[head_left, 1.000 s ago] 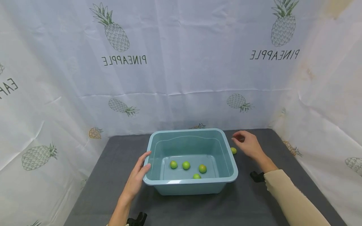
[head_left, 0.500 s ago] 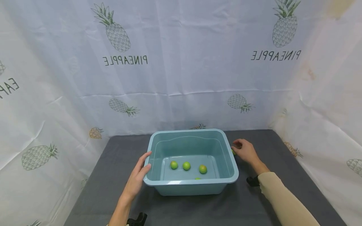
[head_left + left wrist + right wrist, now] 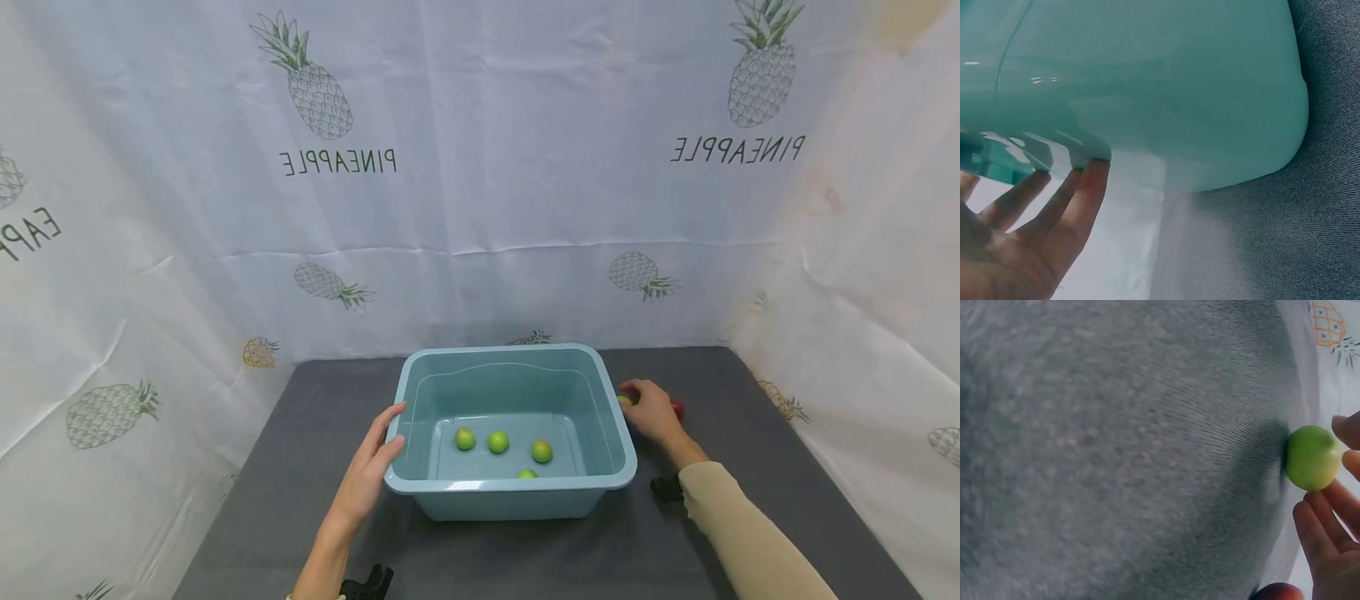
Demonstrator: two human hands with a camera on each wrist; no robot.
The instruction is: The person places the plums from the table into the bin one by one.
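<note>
A blue-green plastic basin (image 3: 510, 483) stands on the dark table, with several small round green fruits (image 3: 497, 442) on its floor. At its left rim my left hand (image 3: 366, 462) holds on, with thumb and index tip at the edge; in the left wrist view other fingertips (image 3: 1094, 172) reach the outer wall under the rim. Just right of the basin, my right hand (image 3: 651, 412) has its thumb and fingers around another small green fruit (image 3: 1313, 458), which is close against the table cloth. In the head view the hand partly covers this fruit.
A dark red round fruit (image 3: 678, 408) lies just beyond my right hand, mostly hidden by it in the head view. White sheets printed with pineapples (image 3: 633, 271) hang behind and on both sides of the dark-covered table (image 3: 480, 558).
My right hand has come down onto the green fruit right of the basin. The red fruit now shows past the hand. My left hand stays on the rim.
</note>
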